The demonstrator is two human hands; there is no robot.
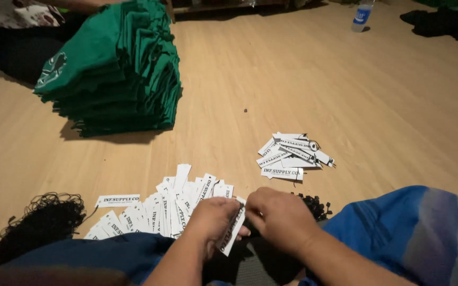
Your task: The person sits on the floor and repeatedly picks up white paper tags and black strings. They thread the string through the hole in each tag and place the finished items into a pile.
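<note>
My left hand (213, 218) grips a white paper tag (233, 235) with black print, held upright over my lap. My right hand (279, 214) is closed against the tag's top edge, fingers pinched there; what it pinches is hidden. Just ahead of my left hand a spread of several loose white tags (160, 209) lies on the wooden floor. A smaller heap of tags (292, 153) with black strings attached lies farther right. Small black fasteners (314, 205) sit beside my right hand.
A tall stack of folded green garments (120, 74) stands at the far left. A tangle of black string loops (41, 222) lies at my near left. A plastic bottle (362, 15) and dark cloth (443, 22) are at the back right. Another person's patterned clothing (14, 13) shows top left.
</note>
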